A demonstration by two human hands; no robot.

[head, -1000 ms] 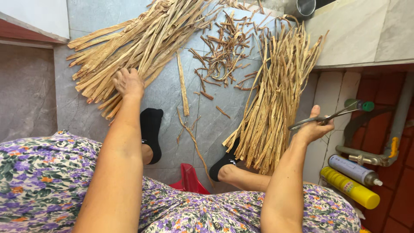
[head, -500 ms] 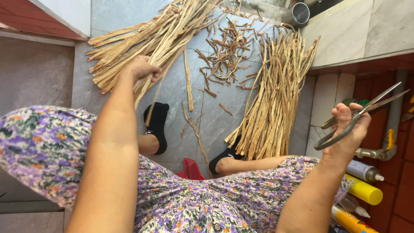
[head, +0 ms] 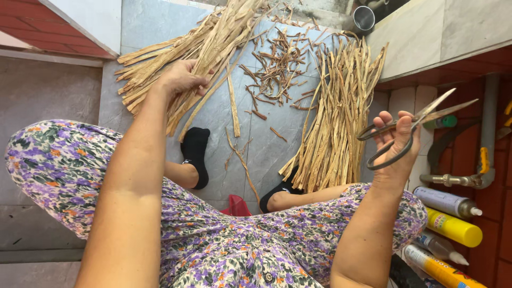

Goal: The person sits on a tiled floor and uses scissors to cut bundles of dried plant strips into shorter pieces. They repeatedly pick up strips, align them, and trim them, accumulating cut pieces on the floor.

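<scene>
From the head view, she sits on the grey tiled floor (head: 266, 154) in a flowered dress (head: 224, 234), feet in black socks (head: 196, 152) stretched out in front. Her left hand (head: 178, 79) is closed around a few long dry strips pulled from the left pile (head: 186, 58), which fans out across the tiles beside it. Her right hand (head: 397, 144) is raised well off the floor, fingers hooked through the loops of metal scissors (head: 413, 125), gripping them with the blades parted and pointing up and to the right.

Between her feet and that hand lies a second bundle of strips (head: 336, 122), standing roughly lengthwise, its near end touching her right foot. Short dark scraps (head: 280, 64) are scattered between the 2 heaps. A metal cup (head: 364, 17) sits at the far edge. By the red wall on her right lie a white spray can (head: 445, 201) and a yellow tube (head: 453, 228), near a pipe (head: 488, 133).
</scene>
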